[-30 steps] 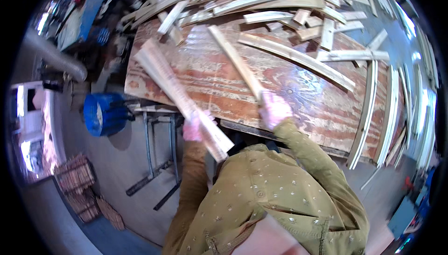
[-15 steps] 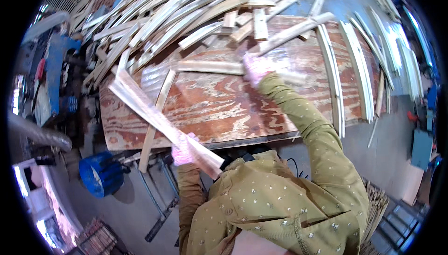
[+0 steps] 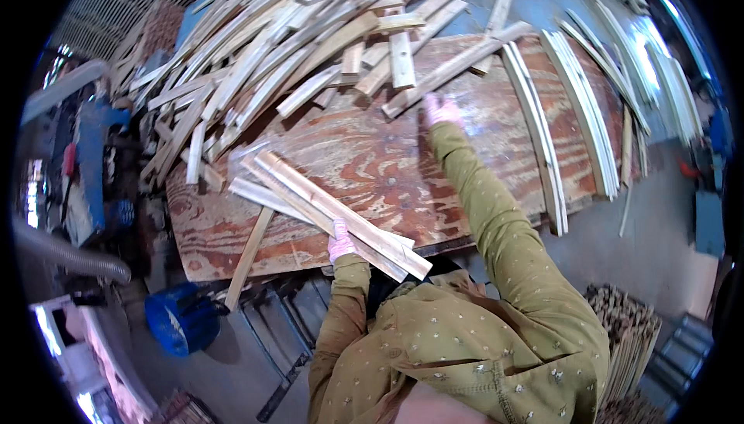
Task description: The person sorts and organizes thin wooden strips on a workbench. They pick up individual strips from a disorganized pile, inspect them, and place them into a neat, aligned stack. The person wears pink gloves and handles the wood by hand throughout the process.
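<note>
Being crossed, wooden slats pinched in the left hand, seven o'clock, could slip. Right hand, one o'clock: fingers blurred, cannot tell.

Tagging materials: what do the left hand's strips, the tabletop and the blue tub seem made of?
Strips: apparently bare wood, pale brown, faintly streaked. Tabletop: probably plywood, reddish finish worn patchy. Blue tub: likely smooth plastic, blue inside and out.
</note>
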Available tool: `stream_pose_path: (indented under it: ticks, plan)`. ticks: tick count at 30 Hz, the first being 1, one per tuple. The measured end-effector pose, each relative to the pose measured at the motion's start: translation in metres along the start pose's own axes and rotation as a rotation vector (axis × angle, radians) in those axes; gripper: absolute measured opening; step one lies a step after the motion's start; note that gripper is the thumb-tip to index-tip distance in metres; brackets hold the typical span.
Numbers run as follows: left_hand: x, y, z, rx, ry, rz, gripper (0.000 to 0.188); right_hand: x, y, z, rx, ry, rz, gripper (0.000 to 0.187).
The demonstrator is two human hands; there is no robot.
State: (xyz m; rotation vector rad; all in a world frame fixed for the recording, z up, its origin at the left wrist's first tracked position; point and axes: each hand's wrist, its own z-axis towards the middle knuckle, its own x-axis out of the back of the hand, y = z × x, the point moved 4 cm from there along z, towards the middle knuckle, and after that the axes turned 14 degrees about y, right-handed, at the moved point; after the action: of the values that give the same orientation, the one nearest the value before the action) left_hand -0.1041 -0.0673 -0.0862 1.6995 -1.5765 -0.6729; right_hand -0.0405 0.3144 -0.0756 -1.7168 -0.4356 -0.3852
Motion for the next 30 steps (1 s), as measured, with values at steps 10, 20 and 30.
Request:
stream_pose_path:
  ticks: [10,20,30]
  plan:
    - [0.043,0.071,0.000,-0.543,0.001,0.303,0.043,0.036,-0.048,0.000,-0.003,0.165,0.349,0.060]
    - [0.074,0.092,-0.031,-0.653,-0.039,1.186,0.069,0.021,0.028,-0.276,0.662,-0.571,-0.034,0.046]
    - [0.052,0.060,-0.057,-0.766,-0.032,1.270,0.099,0.057,-0.026,-0.123,0.645,-0.008,-0.382,0.049]
